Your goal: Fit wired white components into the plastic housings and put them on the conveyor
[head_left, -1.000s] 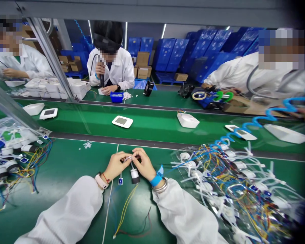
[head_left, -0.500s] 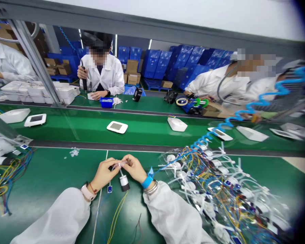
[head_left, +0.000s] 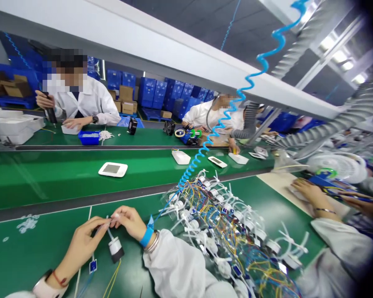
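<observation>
My left hand (head_left: 86, 238) pinches a thin clear tube (head_left: 110, 231) near its upper end. From that tube hangs a small white and black cylindrical part (head_left: 116, 249) with yellow wires. Just right of it, my right hand (head_left: 129, 222) has its fingertips closed at the tubing; exactly what they grip is too small to make out. A small blue and white module (head_left: 93, 266) dangles below my left hand on a thin line, with blue wires under it. A blue band (head_left: 148, 234) is round my right wrist.
Several wired parts with tubes (head_left: 217, 223) are heaped to the right. Small clear rings (head_left: 27, 223) lie at the left. Beyond, a green conveyor (head_left: 65, 182) carries a white panel (head_left: 112, 169). A coiled blue cord (head_left: 211, 134) hangs down. Co-workers sit opposite and at the right.
The view has swung right, bringing a co-worker's arms and a fan into sight. My right hand has drawn slightly away from my left, and its fingers have shifted.
</observation>
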The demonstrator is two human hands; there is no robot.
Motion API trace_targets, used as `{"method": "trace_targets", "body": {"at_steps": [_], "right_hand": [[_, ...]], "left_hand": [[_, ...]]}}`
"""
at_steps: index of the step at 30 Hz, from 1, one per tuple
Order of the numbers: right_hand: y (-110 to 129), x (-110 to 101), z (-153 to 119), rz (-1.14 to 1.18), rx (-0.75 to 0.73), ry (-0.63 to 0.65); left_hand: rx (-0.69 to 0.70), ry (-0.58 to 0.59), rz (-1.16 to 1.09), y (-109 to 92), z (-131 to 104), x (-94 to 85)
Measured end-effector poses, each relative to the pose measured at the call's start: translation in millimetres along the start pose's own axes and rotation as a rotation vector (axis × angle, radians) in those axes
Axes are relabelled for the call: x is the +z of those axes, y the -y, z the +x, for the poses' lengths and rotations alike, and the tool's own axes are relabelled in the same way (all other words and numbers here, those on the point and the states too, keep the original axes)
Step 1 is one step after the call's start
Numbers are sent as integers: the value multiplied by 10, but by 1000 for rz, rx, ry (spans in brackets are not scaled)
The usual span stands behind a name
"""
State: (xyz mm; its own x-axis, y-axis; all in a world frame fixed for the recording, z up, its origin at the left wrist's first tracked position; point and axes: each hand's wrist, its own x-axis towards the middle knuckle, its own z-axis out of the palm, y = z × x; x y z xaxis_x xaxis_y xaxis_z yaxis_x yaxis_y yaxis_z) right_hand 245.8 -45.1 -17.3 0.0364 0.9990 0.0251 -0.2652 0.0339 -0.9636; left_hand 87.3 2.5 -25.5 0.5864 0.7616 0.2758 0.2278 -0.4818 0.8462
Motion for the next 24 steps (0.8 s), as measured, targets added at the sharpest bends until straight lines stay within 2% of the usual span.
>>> {"method": "trace_targets", "body": {"at_steps": [8,13,21,24], "right_hand": [[-21,2,36,37,37,-60],[-15,1,34,17,59,-48],[-43,-14,44,-28,53,-95],[-56,-15,46,-61,55,-83]], "left_hand": [[32,10,66,14,-21,-14],[64,4,119,-9,-31,-16],[66,-127,106,-32,-57,-35],[48,-125,86,-32,-46,-36]]}}
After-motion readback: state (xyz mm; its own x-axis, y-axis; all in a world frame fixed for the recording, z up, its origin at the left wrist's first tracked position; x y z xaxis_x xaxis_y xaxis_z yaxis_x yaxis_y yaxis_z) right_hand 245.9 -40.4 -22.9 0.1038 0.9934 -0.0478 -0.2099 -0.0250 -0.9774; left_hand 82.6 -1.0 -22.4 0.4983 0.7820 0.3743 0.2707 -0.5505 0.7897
